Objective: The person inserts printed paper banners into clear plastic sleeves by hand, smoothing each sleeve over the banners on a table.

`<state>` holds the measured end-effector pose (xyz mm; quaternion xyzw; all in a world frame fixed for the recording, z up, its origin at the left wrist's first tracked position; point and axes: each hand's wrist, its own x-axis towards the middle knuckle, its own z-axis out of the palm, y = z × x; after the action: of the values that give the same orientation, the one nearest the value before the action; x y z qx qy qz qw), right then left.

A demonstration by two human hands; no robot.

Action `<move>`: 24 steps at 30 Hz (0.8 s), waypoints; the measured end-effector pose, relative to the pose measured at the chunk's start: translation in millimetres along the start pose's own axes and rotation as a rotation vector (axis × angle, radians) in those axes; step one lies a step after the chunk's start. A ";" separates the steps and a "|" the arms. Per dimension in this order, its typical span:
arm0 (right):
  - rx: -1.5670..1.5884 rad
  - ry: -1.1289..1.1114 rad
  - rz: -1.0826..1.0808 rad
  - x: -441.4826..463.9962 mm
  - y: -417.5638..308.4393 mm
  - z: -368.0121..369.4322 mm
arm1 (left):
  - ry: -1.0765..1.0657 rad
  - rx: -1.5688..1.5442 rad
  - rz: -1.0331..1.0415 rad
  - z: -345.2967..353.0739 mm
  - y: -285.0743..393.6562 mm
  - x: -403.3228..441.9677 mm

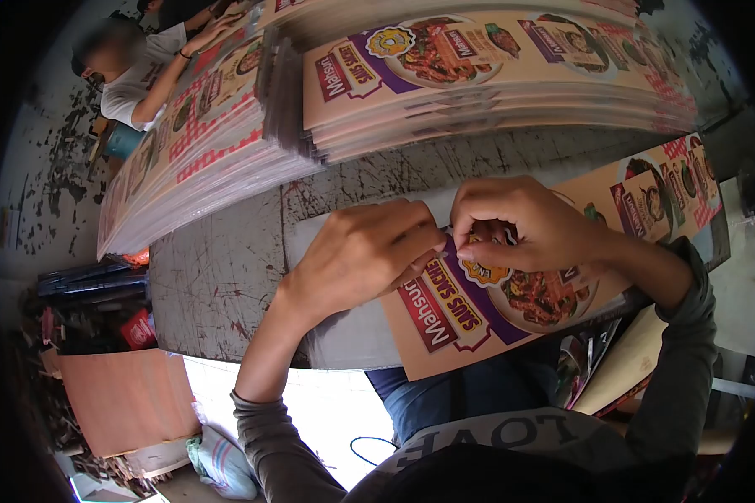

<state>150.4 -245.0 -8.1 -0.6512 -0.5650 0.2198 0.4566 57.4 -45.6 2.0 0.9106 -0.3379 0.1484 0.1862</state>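
A long printed sheet [424, 356] with "Mahsuri" and "Saus Sachet" lettering and food pictures lies aslant at the table's near edge, its near end jutting past it. My left hand [352, 256] is closed at the sheet's far edge, thumb and fingertips pinched on it. Close beside it, my right hand [537, 222] bends over the sheet with thumb and forefinger brought together above the yellow badge. Whatever lies in that right pinch is too small to make out. The two sets of fingertips are only slightly apart.
Across the scratched grey table [218, 289] stand a tall stack of similar printed sheets [495, 105] and another stack [201, 159] at left. A person [138, 80] works beyond the left stack. A brown cardboard box [126, 402] and a plastic bag [220, 461] are below.
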 end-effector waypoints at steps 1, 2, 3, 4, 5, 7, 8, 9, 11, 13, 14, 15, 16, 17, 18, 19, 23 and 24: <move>-0.004 -0.007 0.007 -0.1 -0.4 0.1 | 0.008 -0.032 -0.025 -0.1 0.6 0.0; -0.002 -0.005 0.007 -0.3 -0.6 -0.1 | 0.005 -0.033 -0.025 0.2 0.3 -0.1; -0.004 -0.009 0.014 -0.3 -0.9 -0.3 | -0.012 -0.083 -0.062 0.4 -0.5 -0.2; -0.005 -0.013 0.020 -0.4 -1.0 -0.4 | -0.029 -0.132 -0.100 0.6 -1.4 -0.2; -0.004 -0.011 0.019 -0.4 -1.2 -0.4 | -0.031 -0.131 -0.099 0.4 -2.0 -0.2; -0.002 -0.006 0.016 -0.5 -1.2 -0.5 | -0.062 -0.237 -0.183 0.7 -3.4 -0.7; -0.002 -0.006 0.015 -0.4 -1.0 -0.5 | -0.063 -0.237 -0.183 1.2 -4.3 -1.0; -0.003 -0.006 0.011 -0.3 -0.6 -0.5 | -0.060 -0.276 -0.202 1.8 -5.1 -1.3; -0.005 -0.007 0.006 -0.3 -0.5 -0.7 | -0.057 -0.314 -0.220 2.1 -6.4 -0.9; 0.005 -0.004 0.010 -0.6 -0.7 -0.5 | -0.038 -0.336 -0.177 2.2 -7.2 -0.4; 0.006 -0.003 0.011 -0.8 -0.3 -0.3 | -0.039 -0.337 -0.177 2.0 -7.3 -0.1; 0.003 0.000 0.001 -0.8 0.5 -0.5 | -0.042 -0.340 -0.167 1.4 -7.5 0.4; 0.000 0.002 -0.008 -1.0 1.1 -0.4 | -0.045 -0.344 -0.157 0.9 -7.4 0.6; 0.002 0.003 -0.007 -1.2 1.4 -0.2 | -0.046 -0.345 -0.158 0.3 -7.0 0.8; -0.003 0.003 -0.016 -1.1 1.6 -0.2 | -0.059 -0.347 -0.167 -0.4 -6.7 1.0; -0.008 0.004 -0.026 -1.0 2.0 -0.4 | -0.072 -0.348 -0.176 -0.9 -6.7 1.0; 0.009 -0.001 -0.007 -0.6 -0.4 -1.7 | -0.062 -0.490 -0.290 -6.2 -7.5 -1.9; 0.001 -0.003 -0.004 -0.2 -2.0 -2.2 | -0.069 -0.466 -0.311 -9.5 -6.2 -1.3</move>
<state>151.1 -246.1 -5.4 -0.6496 -0.5670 0.2201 0.4563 59.3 -36.3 8.4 0.8887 -0.2254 0.0054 0.3993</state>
